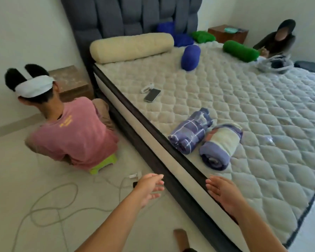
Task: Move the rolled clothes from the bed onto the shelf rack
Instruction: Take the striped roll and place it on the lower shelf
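**Two rolls ahead, a bit to our right**

Two rolled clothes lie side by side on the bed (262, 110), close to the edge that is nearest to us. The checked roll (189, 131) is on the left. The plain roll (220, 146), purple with a pale band, is on the right. They touch each other along their sides.

Both rolls lie the same way. Their long sides run from the bed edge up and away toward the right. One end of each roll points down at us.

Our hands are in front of the rolls, lower down, and not touching them. Our right hand (224, 194) is over the bed edge, right below the plain roll. It is the nearer hand. Our left hand (149, 188) is out over the floor, off to the left of the bed.

Both hands are open with fingers spread. They hold nothing.

We think the reach goes forward and a little right. The right hand could go around the plain roll. The left hand must cross over the edge to get the checked roll.

We cannot see the shelf rack here.
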{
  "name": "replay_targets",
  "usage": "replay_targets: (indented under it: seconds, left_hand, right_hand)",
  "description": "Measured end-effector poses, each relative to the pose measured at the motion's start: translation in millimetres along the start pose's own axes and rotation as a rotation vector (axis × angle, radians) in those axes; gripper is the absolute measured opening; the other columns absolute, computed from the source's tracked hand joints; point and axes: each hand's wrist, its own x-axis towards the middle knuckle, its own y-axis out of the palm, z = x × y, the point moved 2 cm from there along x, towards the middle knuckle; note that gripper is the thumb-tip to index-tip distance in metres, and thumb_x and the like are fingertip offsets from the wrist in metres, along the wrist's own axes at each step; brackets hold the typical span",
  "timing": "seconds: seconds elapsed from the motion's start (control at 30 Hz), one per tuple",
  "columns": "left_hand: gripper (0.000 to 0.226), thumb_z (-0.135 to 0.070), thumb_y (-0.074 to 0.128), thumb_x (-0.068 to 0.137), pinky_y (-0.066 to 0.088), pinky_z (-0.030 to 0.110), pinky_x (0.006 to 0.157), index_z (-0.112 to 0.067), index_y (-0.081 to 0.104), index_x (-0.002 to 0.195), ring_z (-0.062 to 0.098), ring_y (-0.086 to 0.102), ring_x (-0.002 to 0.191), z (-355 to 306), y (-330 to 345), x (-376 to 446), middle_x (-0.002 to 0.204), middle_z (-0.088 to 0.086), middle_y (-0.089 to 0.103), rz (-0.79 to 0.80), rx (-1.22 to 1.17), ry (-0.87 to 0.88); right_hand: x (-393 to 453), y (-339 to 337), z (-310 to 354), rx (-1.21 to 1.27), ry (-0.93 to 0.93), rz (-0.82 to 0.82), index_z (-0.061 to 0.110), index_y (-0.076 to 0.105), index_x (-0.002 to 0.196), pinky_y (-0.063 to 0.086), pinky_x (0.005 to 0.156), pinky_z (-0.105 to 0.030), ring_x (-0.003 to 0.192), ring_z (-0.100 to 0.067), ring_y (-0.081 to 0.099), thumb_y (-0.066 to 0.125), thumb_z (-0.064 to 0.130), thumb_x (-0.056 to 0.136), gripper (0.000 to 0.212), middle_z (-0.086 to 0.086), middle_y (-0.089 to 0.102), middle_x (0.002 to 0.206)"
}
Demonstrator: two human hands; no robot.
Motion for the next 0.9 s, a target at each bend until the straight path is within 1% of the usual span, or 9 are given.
replay_targets:
  seconds: [0.2,0.27,0.37,0.47,0.53,0.6,0.73,0.8,0.9]
  left_hand:
    - [0.01,-0.024,0.058,0.093,0.044,0.029,0.061,-0.015,0.053,0.092,0.016,0.055,0.07,-49.4,112.9,80.7,0.083,0.003,0.055,0.045,0.018,-0.12]
    - [0.019,-0.025,0.058,0.093,0.048,0.037,0.071,-0.014,0.052,0.107,0.02,0.056,0.082,-61.8,146.8,110.1,0.097,0.007,0.055,0.045,0.0,-0.174]
    - [0.039,-0.027,0.058,0.093,0.044,0.048,0.092,-0.016,0.048,0.13,0.028,0.052,0.108,-78.3,188.6,141.0,0.121,0.014,0.05,0.053,-0.043,-0.263]
    - [0.057,-0.036,0.058,0.092,0.043,0.05,0.094,-0.013,0.039,0.14,0.03,0.051,0.106,-87.1,220.6,163.0,0.129,0.017,0.05,0.065,-0.081,-0.368]
    - [0.066,-0.045,0.06,0.088,0.044,0.052,0.088,-0.013,0.037,0.142,0.031,0.054,0.106,-90.9,235.8,177.5,0.136,0.016,0.049,0.052,-0.123,-0.426]
    - [0.072,-0.049,0.063,0.085,0.043,0.056,0.083,-0.015,0.037,0.142,0.036,0.053,0.118,-94.1,245.5,193.5,0.145,0.015,0.044,0.015,-0.174,-0.491]
    - [0.067,-0.043,0.066,0.084,0.044,0.057,0.094,-0.017,0.04,0.141,0.037,0.046,0.129,-106.7,252.8,215.5,0.146,0.013,0.044,-0.038,-0.156,-0.568]
    - [0.066,-0.043,0.066,0.084,0.043,0.057,0.098,-0.018,0.042,0.139,0.037,0.047,0.128,-111.0,252.5,222.7,0.145,0.012,0.045,-0.056,-0.104,-0.612]
    - [0.065,-0.045,0.066,0.083,0.044,0.058,0.092,-0.021,0.041,0.138,0.038,0.046,0.127,-116.4,251.2,229.6,0.145,0.011,0.044,-0.085,-0.047,-0.675]
  right_hand:
    - [91.0,-66.6,61.8,-0.035,-0.056,-0.074,0.009,0.059,0.102,0.046,0.071,-0.032,0.08,-0.022,0.059,0.055,0.007,0.091,0.011,-0.013,0.063,0.09]
    - [130.4,-89.2,86.7,-0.08,-0.063,-0.097,0.005,0.058,0.108,0.047,0.072,-0.033,0.082,-0.023,0.059,0.055,0.008,0.091,0.018,-0.014,0.063,0.092]
    - [181.9,-110.6,123.0,-0.154,-0.071,-0.146,0.003,0.056,0.119,0.05,0.082,-0.04,0.093,-0.027,0.058,0.058,0.011,0.09,0.031,-0.018,0.062,0.103]
    - [225.6,-120.4,157.0,-0.319,-0.089,-0.148,0.005,0.053,0.121,0.048,0.092,-0.045,0.101,-0.028,0.055,0.06,0.015,0.089,0.035,-0.019,0.058,0.113]
    - [247.2,-122.7,176.2,-0.447,-0.112,-0.133,0.007,0.054,0.119,0.048,0.091,-0.045,0.094,-0.025,0.055,0.06,0.016,0.088,0.033,-0.015,0.06,0.106]
    - [269.2,-124.3,190.5,-0.574,-0.139,-0.123,0.008,0.053,0.125,0.049,0.089,-0.042,0.091,-0.022,0.055,0.061,0.019,0.087,0.04,-0.011,0.061,0.105]
    - [307.6,-123.3,213.9,-0.78,-0.161,-0.063,0.011,0.039,0.14,0.05,0.086,-0.037,0.109,-0.029,0.056,0.065,0.03,0.086,0.063,-0.017,0.052,0.134]
    - [325.3,-121.5,220.8,-0.869,-0.17,-0.009,0.013,0.035,0.142,0.051,0.09,-0.038,0.117,-0.033,0.055,0.067,0.038,0.083,0.072,-0.017,0.05,0.137]
    - [343.0,-118.6,223.8,-0.966,-0.155,0.044,0.014,0.033,0.144,0.046,0.098,-0.041,0.122,-0.034,0.052,0.07,0.042,0.079,0.08,-0.017,0.048,0.14]
